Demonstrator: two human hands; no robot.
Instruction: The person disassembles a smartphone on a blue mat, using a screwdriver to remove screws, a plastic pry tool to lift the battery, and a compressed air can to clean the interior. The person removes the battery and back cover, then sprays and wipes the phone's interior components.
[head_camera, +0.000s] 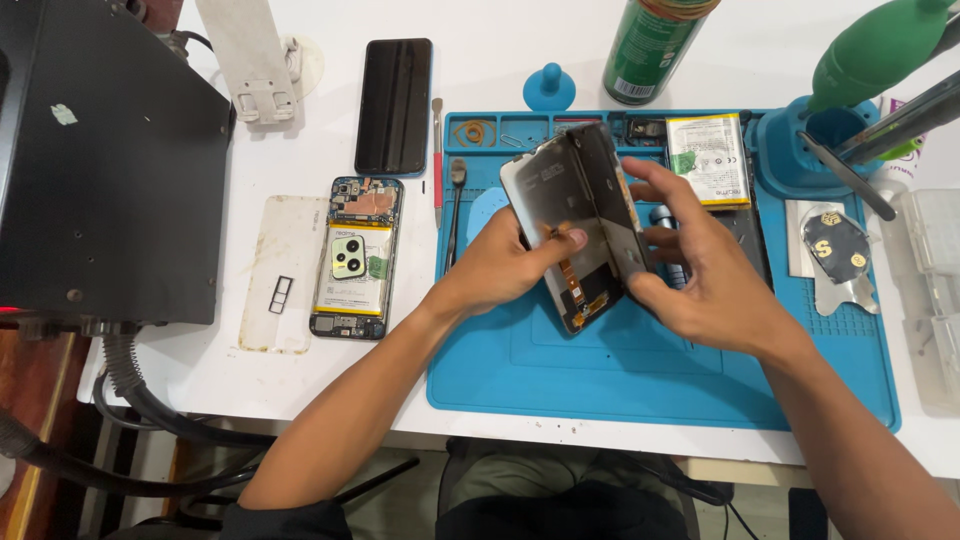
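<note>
Above the blue repair mat (640, 370), the left hand (505, 265) and right hand (700, 270) pinch a detached phone screen (560, 215) against its frame (615, 215); twisting could tear the orange flex cable (577, 285).

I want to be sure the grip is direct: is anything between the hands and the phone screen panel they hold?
Nothing visible: the left hand and right hand both grip the screen panel directly, above the blue mat.

White table (300, 385) (evenly lit) over a dark floor (150, 505).
</note>
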